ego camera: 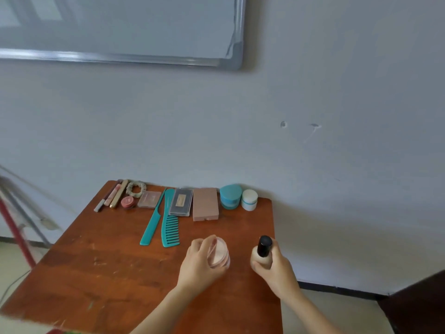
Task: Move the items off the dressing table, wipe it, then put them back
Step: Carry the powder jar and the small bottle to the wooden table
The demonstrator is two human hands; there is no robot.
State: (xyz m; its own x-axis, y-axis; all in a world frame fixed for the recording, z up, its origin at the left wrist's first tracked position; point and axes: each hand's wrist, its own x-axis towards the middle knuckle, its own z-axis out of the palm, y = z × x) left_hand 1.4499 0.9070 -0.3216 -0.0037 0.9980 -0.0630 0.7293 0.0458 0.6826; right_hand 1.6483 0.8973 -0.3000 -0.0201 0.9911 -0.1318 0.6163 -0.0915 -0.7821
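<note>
Near right on the dressing table (108,273), left hand (198,265) curls round a pink jar (219,253), apparently set down, right hand (275,268) grips a black-capped bottle (263,249) just beside; teal combs (171,227) mid-table, row of cosmetics (205,203) along the far edge.

A plain room, more classroom or office than bedroom: a metal-framed whiteboard (115,27) hangs on the bare pale wall (337,80) at 11 o'clock, and a scuffed wooden tabletop (108,266) against that wall carries combs (170,222), compacts (205,203) and cream jars (230,196) along its 12 o'clock edge
</note>
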